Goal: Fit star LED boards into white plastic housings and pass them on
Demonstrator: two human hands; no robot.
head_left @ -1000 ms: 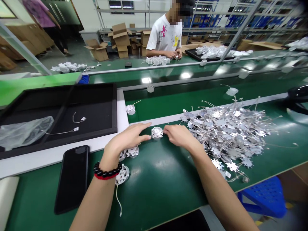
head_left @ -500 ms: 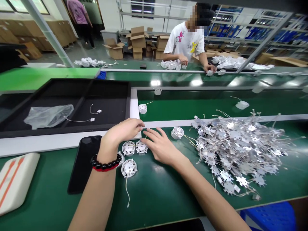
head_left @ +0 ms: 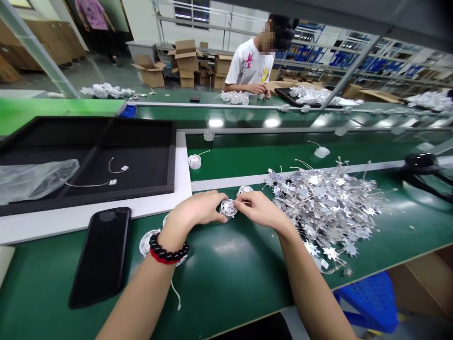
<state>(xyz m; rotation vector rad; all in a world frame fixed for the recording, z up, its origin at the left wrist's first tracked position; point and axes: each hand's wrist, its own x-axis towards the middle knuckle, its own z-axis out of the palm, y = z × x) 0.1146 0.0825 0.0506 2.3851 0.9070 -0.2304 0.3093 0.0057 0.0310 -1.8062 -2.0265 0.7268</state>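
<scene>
A small round white fan (head_left: pixel 228 208) is held just above the green bench, between my two hands. My left hand (head_left: pixel 200 208) grips it from the left with thumb and fingers. From the right, my right hand (head_left: pixel 262 210) pinches the fan's edge; a bit of pale wire shows by those fingertips. Just beyond my right fingers sits another white fan (head_left: pixel 245 190), partly covered. More fans (head_left: pixel 146 243) lie beside and under my left wrist, mostly hidden, and a white wire with a plug trails from there.
A heap of silvery star-shaped plates with wires (head_left: pixel 325 212) spreads on the right. A black phone (head_left: pixel 102 255) and a black tray (head_left: pixel 141 174) lie left. Fans rest on the green strip (head_left: pixel 247 160) beyond. Across the bench, a person (head_left: pixel 251 66) handles white parts. A blue stool (head_left: pixel 371 302) stands lower right.
My hands have come together around one fan, which is now off the group near my left wrist. The view has turned right, so the bench items appear farther left.
</scene>
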